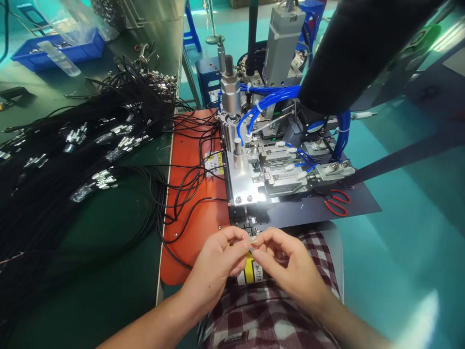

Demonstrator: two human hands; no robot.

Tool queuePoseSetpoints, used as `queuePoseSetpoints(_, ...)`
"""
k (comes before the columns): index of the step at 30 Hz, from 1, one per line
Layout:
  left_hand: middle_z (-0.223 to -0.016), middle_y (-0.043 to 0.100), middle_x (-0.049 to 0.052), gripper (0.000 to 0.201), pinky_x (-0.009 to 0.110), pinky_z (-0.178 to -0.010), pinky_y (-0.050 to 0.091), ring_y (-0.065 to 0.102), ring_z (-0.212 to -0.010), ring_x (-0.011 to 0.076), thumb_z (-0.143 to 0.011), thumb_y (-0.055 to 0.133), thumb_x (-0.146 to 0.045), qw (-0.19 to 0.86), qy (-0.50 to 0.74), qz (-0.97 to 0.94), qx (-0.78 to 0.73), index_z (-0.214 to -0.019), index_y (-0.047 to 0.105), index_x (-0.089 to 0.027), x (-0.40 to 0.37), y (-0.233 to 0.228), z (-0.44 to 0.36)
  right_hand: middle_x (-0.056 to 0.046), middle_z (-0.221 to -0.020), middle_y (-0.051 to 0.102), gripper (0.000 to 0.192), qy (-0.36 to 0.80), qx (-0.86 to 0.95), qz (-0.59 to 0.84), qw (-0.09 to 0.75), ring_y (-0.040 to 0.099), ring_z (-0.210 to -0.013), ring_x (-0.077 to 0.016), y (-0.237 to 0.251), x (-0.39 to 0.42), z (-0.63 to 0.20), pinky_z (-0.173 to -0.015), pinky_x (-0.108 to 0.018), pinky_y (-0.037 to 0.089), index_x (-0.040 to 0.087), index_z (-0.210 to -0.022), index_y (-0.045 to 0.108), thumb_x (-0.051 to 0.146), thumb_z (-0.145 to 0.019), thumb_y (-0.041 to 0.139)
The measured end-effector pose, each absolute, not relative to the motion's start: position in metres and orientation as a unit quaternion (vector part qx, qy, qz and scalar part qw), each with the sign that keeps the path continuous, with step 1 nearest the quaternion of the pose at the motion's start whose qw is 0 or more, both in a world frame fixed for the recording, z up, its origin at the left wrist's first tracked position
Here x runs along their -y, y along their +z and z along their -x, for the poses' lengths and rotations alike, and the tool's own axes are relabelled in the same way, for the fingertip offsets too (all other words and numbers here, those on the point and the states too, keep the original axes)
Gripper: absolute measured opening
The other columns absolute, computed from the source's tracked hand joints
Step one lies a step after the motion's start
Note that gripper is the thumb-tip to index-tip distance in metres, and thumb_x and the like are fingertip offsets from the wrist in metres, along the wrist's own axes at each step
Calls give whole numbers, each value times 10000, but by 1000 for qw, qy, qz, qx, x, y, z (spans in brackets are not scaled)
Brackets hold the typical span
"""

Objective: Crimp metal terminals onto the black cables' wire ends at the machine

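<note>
Left hand [218,257] and right hand [292,259] are meeting, each grip pinching thin coloured wires [254,245] at the fingertips, just before the machine [247,184]. Wires probably handling light, soft, fragile; best holding gently near their ends.

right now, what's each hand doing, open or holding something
Left hand: closed, pinching thin coloured wires.
Right hand: at the same wires; whether its grip is closed cannot be told.
</note>
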State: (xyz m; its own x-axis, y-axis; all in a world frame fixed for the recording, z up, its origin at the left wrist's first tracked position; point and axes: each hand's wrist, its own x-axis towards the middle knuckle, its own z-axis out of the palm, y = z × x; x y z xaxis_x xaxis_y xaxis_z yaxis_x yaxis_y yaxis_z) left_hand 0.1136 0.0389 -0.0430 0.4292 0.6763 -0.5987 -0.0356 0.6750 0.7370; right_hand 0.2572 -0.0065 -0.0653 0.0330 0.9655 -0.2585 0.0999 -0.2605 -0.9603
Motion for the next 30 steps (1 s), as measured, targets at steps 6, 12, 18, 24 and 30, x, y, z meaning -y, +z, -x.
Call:
queuePoseSetpoints(6,-455,318,-110,129,217,-445,134,216,-421,35,-806,576,-255,777,227,-339,-479,-770,511,-149,-39,-42,-114,31,-599,482,136,532,403,598,445,388,-520,-105,-55,-2,-253,-477,-226,350,175,-697,578,279,-779,610)
queuePoseSetpoints(12,-564,476,-63,116,171,-411,156,276,-413,13,-830,548,-247,783,237,-330,-470,-804,485,-153,-38,-41,-115,17,-617,539,125,541,391,586,460,403,-523,-106,-63,-2,-249,-480,-224,360,175,-725,579,284,-781,603)
queuePoseSetpoints(18,-550,552,-45,93,149,-374,172,300,-352,16,-890,458,-252,789,236,-358,-440,-845,417,-181,-37,-43,-114,34,-594,518,153,550,406,584,438,410,-518,-104,-69,1,-249,-486,-228,352,181,-737,558,304,-823,581)
queuePoseSetpoints(24,-580,528,-48,101,166,-385,151,260,-379,18,-901,463,-262,792,222,-385,-418,-866,447,-168,-39,-39,-112,5,-693,573,134,503,454,608,414,476,-580,-125,-72,7,-254,-543,-247,399,185,-820,587,310,-861,558)
queuePoseSetpoints(30,-614,436,-56,114,186,-452,248,327,-494,59,-875,534,-269,728,223,-462,-454,-839,527,-160,-38,-34,-109,-1,-675,573,122,395,543,616,413,490,-560,-129,-60,9,-255,-520,-248,386,197,-738,585,230,-850,550)
